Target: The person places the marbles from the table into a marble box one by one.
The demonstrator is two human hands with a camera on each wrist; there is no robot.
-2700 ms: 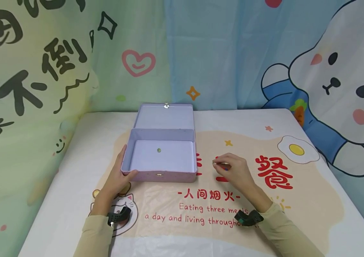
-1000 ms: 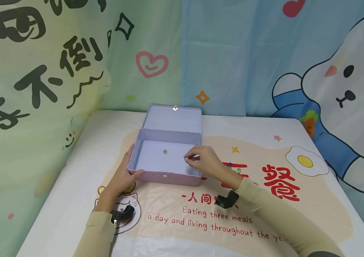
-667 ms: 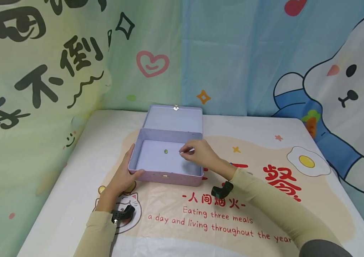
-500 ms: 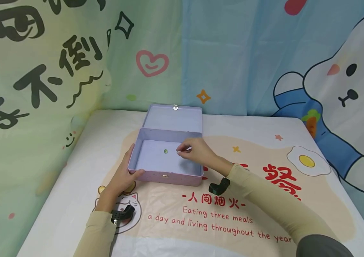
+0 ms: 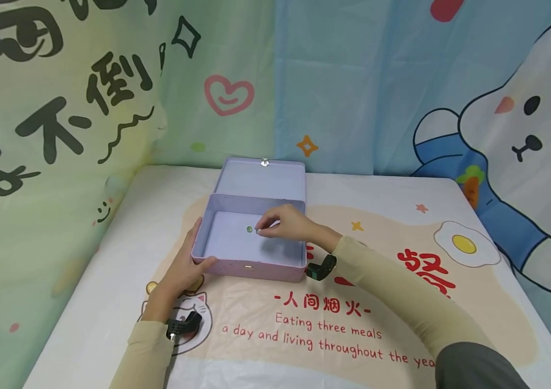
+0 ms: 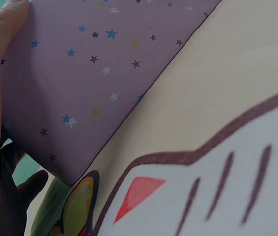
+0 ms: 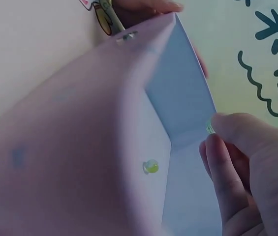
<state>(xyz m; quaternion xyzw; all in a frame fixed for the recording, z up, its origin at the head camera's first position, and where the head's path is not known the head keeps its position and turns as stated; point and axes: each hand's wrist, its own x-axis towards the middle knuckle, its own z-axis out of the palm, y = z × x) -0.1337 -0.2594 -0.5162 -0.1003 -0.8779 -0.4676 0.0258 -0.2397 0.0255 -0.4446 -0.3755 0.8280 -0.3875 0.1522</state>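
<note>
Pale blue and green cartoon curtain hangs behind a white table printed with red lettering.

Head view: watching remotely, I find a lilac tin box left of centre, nearer the table's back edge, its hinged lid folded back. The left hand grips its front-left corner. The right hand is over the box floor, thumb and fingertips pinched on a small pale marble. Just left of that, a loose green marble lies mid-floor. I judge the step to be placing a marble inside; the next move calls for parting the fingers without nudging its neighbour. The right wrist camera hangs beside the box's front-right corner and could bump it.

Left wrist view: I see star-dotted box wall, thumb above, fingers beyond the corner; a printed cat spreads across the table.

Right wrist view: thumb and forefinger clamp the small pale marble, greenish here; a blurred near wall hides part of the inside from me.
</note>
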